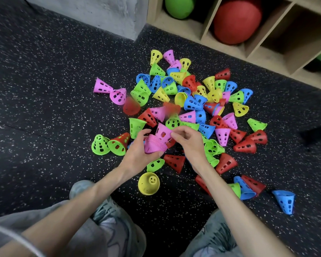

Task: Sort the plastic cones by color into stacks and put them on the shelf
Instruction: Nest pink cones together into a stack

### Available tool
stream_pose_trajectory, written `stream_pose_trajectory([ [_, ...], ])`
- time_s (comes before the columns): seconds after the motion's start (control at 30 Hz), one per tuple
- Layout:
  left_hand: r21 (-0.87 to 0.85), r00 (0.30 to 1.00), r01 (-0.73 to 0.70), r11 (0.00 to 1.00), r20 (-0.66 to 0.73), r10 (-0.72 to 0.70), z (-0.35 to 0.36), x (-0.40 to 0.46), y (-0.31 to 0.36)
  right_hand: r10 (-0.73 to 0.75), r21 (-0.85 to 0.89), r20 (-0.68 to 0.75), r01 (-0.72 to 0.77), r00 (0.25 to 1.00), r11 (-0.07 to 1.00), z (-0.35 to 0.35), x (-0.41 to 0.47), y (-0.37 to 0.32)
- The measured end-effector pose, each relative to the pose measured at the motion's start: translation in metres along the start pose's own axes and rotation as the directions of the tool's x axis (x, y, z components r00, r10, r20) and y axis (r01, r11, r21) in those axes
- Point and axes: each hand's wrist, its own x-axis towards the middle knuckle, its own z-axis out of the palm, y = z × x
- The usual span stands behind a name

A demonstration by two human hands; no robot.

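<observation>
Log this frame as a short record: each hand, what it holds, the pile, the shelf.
left hand: grips pink stack, nested cones held on their side
right hand: pinches single pink cone at the stack's open end
pile: loose cones in pink, green, blue, yellow and red, scattered on speckled floor
shelf: holds green ball and red ball; no cones seen in it

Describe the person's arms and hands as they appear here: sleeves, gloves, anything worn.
Both forearms are bare up to the frame's lower edge; no sleeve shows on either. The left hand and the right hand wear no gloves, and no rings, watch or wristband can be seen. A pale grey curved edge at the lower left corner may be clothing, but it is too blurred to tell.
</observation>
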Motion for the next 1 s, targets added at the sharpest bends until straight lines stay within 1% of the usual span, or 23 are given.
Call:
stream_pose_trajectory([
  [0.17,-0.012,0.999,-0.031,0.999,-0.013,0.031,-0.001,-0.003,0.008,0.018,0.019,0.082,-0.020,0.996,1.000,-0.005,-0.014,0.000],
  [0.3,-0.005,0.996,-0.072,0.997,0.050,0.072,0.002,-0.009,0.015,0.015,-0.022,0.129,-0.012,0.991,1.000,-0.010,-0.021,0.007],
  [0.4,0.021,0.994,-0.096,0.995,0.061,0.095,0.005,-0.011,0.018,0.017,-0.013,0.159,-0.015,0.987,1.000,-0.015,-0.026,0.011],
  [0.5,0.024,0.995,-0.084,0.996,0.051,0.083,0.010,-0.010,0.024,0.013,-0.011,0.152,-0.011,0.988,1.000,-0.024,-0.028,0.013],
  [0.57,-0.009,0.998,-0.063,0.998,0.025,0.063,0.018,-0.010,0.030,0.015,0.007,0.147,-0.016,0.989,1.000,-0.032,-0.027,0.013],
  [0.67,-0.060,0.999,-0.036,0.998,-0.007,0.036,0.036,-0.013,0.034,0.059,0.045,0.133,-0.066,0.989,0.997,-0.050,-0.021,0.013],
  [0.7,-0.053,0.999,-0.038,0.998,-0.005,0.038,0.041,-0.014,0.034,0.072,0.041,0.122,-0.078,0.990,0.996,-0.058,-0.017,0.013],
  [0.8,0.027,0.997,-0.077,0.997,0.026,0.076,0.054,-0.018,0.033,0.092,-0.025,0.051,-0.090,0.995,0.996,-0.088,-0.001,0.022],
  [0.9,0.102,0.995,-0.095,0.990,0.046,0.090,0.059,-0.019,0.029,0.071,-0.163,-0.029,-0.075,0.997,0.984,-0.124,0.013,0.040],
  [1.0,0.149,0.993,-0.092,0.985,0.083,0.080,0.062,-0.018,0.021,0.050,-0.298,-0.060,-0.065,0.997,0.952,-0.154,0.027,0.061],
])
